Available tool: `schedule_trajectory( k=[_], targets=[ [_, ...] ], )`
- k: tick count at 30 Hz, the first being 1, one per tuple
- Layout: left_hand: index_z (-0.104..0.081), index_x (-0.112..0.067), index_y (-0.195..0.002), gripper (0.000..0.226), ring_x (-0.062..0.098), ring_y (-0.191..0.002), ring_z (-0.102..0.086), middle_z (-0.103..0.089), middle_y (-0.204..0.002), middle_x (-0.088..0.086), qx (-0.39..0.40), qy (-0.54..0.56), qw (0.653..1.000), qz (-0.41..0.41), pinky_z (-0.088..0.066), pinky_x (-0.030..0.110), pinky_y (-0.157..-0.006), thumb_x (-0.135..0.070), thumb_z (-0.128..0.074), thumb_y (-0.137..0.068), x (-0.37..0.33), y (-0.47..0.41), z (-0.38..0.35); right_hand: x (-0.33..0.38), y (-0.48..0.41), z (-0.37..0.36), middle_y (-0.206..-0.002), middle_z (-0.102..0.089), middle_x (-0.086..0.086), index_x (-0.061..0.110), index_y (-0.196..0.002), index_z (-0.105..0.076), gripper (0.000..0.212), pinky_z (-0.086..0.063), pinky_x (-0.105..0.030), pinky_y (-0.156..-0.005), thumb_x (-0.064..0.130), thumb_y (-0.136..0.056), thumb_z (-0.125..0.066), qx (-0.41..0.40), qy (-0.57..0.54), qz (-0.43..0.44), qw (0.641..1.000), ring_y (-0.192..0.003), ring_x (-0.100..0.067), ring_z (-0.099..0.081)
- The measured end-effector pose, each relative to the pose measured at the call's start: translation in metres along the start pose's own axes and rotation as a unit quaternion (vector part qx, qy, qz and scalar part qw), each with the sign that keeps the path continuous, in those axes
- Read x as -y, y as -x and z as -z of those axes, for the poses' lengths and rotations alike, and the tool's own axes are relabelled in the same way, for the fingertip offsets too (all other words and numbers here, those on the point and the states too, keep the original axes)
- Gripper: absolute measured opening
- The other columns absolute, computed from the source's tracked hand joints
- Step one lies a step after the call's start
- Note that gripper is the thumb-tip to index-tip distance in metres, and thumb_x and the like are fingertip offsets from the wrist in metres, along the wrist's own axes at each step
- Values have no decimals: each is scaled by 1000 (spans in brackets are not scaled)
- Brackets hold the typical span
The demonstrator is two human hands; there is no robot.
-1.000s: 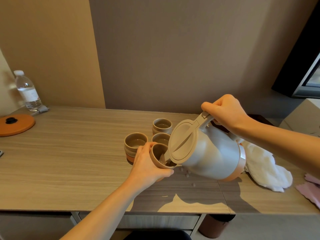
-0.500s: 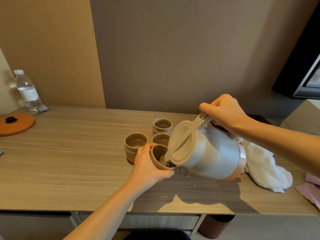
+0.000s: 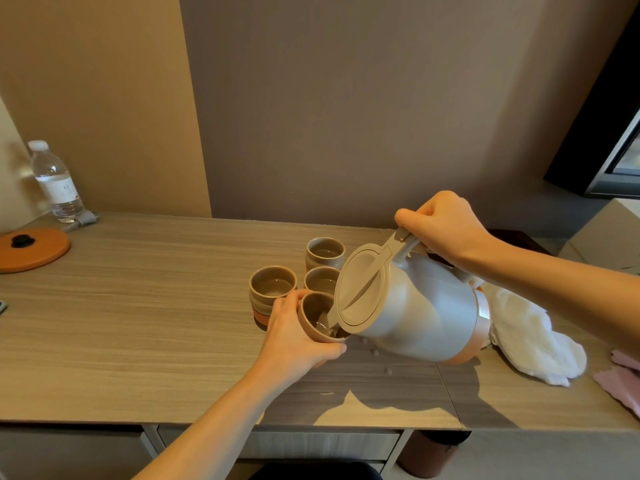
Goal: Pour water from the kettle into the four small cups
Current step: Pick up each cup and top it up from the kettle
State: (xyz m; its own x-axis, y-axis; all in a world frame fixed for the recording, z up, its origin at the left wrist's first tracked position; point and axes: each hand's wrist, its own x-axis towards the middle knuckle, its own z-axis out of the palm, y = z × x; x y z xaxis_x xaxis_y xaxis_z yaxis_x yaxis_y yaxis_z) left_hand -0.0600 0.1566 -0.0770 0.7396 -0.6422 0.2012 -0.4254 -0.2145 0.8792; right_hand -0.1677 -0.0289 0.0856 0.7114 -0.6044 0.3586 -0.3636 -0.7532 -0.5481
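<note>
My right hand (image 3: 441, 226) grips the handle of a grey kettle (image 3: 415, 313) with a beige lid, tipped steeply to the left. Its spout reaches into a small brown cup (image 3: 313, 318) that my left hand (image 3: 294, 337) holds tilted toward the kettle, just above the desk. Water shows inside that cup. Three more small cups stand on the desk behind it: one at the left (image 3: 272, 289), one in the middle (image 3: 320, 278) partly hidden by the kettle lid, one at the back (image 3: 323, 251). All three hold some water.
The wooden desk (image 3: 138, 323) has a few water drops (image 3: 375, 351) under the kettle. A white cloth (image 3: 530, 341) and a pink cloth (image 3: 623, 379) lie at the right. A water bottle (image 3: 55, 181) and an orange round lid (image 3: 31, 247) sit far left.
The kettle has tipped a little further and risen slightly at the handle. My left hand keeps the cup at the spout. The other cups have not moved.
</note>
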Motion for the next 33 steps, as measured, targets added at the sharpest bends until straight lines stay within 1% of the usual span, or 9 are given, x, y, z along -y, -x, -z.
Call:
schedule_trajectory(
  k=[2,6,8,15,18,23,26,29,33],
  targets=[
    [-45,-34,-119,88,8,-112,-48,-48,-123,-9,1,3,1000,0,-45,21,-86,-35,-94,-46,0,1,0,0,-1,0,-50,-44,-12,-10,-55,-57,56,-42,-40,-55,45,-64,-50,-2,4,0,1000,-52,-24,-37],
    [-44,-36,-117,86,8,-111,-48,-46,-123,-9,1,8,1000,3,-42,18,-82,-33,-94,-47,1,2,-2,4,0,1,-50,-41,-11,7,-46,-51,40,-40,-39,-55,43,-64,-50,-4,15,4,1000,-53,-23,-34],
    [-44,-36,-116,85,8,-112,-48,-47,-123,-9,-2,10,1000,8,-42,18,-83,-33,-94,-48,1,2,-3,6,0,1,-49,-39,-10,11,-45,-47,36,-39,-38,-55,42,-64,-50,-4,17,7,1000,-52,-22,-33],
    [-45,-35,-117,85,9,-112,-48,-46,-121,-11,-3,18,1000,7,-45,25,-90,-34,-94,-48,0,3,-4,8,2,3,-46,-37,-7,12,-42,-46,44,-38,-36,-53,34,-78,-58,-1,20,38,999,-48,-21,-33],
    [-46,-35,-116,84,7,-111,-48,-45,-119,-13,-9,25,1000,3,-46,24,-90,-34,-94,-47,1,5,-6,10,2,3,-44,-37,-5,11,-42,-48,45,-38,-36,-52,35,-79,-57,2,22,52,998,-47,-21,-33],
    [-45,-37,-115,85,7,-110,-49,-44,-118,-14,-15,31,999,4,-46,23,-88,-36,-94,-46,3,6,-10,16,4,6,-38,-34,1,16,-36,-42,52,-36,-32,-50,32,-82,-58,1,28,68,997,-42,-17,-30],
    [-45,-36,-116,85,7,-110,-49,-45,-119,-13,-19,34,999,5,-48,24,-89,-35,-93,-46,4,6,-12,18,5,6,-35,-26,8,18,-34,-37,54,-31,-29,-48,30,-82,-58,1,37,72,997,-40,-15,-25],
    [-44,-34,-117,86,9,-111,-49,-46,-121,-10,-20,41,999,10,-50,28,-91,-34,-93,-46,4,6,-13,20,6,7,-29,-19,6,20,-35,-30,56,-25,-26,-46,28,-82,-58,-2,53,73,996,-39,-14,-19],
    [-44,-36,-117,86,9,-111,-50,-46,-121,-11,-16,51,998,12,-50,29,-92,-37,-92,-46,5,6,-14,22,6,7,-28,-19,5,19,-36,-30,55,-24,-26,-45,29,-82,-58,0,59,76,995,-36,-15,-19]
  ],
)
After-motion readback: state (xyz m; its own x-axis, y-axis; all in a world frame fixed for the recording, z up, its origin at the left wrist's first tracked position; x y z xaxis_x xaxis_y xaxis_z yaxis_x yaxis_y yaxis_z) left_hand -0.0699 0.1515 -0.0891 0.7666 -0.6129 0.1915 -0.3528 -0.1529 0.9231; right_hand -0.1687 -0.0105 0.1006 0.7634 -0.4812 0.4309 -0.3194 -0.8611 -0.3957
